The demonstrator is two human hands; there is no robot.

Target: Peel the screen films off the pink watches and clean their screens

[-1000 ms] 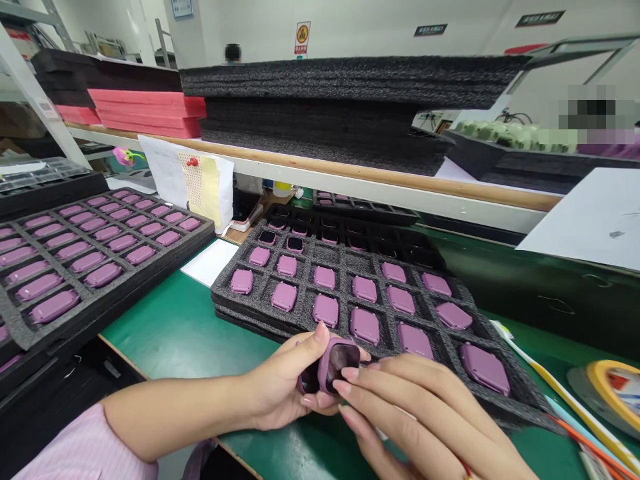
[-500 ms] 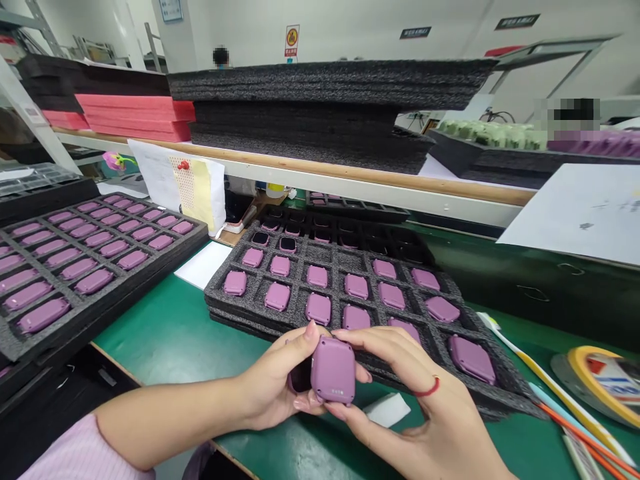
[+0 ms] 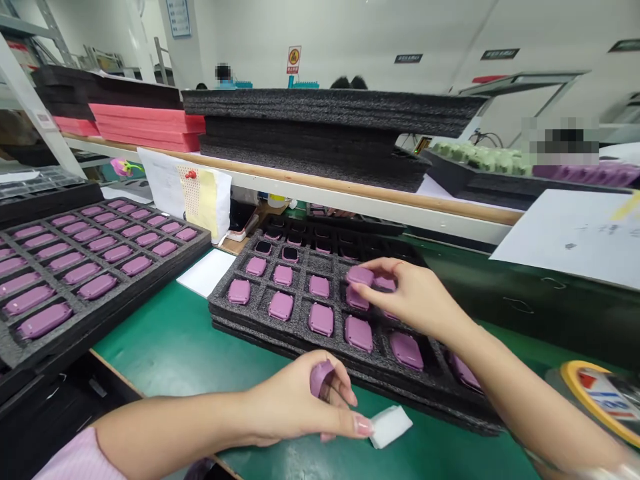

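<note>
My left hand point(image 3: 305, 403) is low in the middle of the view, curled round a small purple piece point(image 3: 321, 377), and its fingertips touch a white wipe point(image 3: 391, 425) on the green mat. My right hand point(image 3: 407, 293) reaches over the black foam tray point(image 3: 240, 312) and pinches a purple watch body point(image 3: 360, 275) above a pocket in the tray's middle rows. Most pockets hold purple watch bodies lying back up. Two at the tray's far left lie screen up.
A second foam tray point(image 3: 30, 347) full of purple bodies sits at the left. Stacked black and red foam sheets fill the shelf behind. A tape roll point(image 3: 597, 393) lies at the right. Paper sheets point(image 3: 570, 237) hang off the shelf. Other people's heads show far back.
My right hand left the piece both hands held and moved out over the tray with a purple watch body. My left hand dropped to the mat beside the wipe.
</note>
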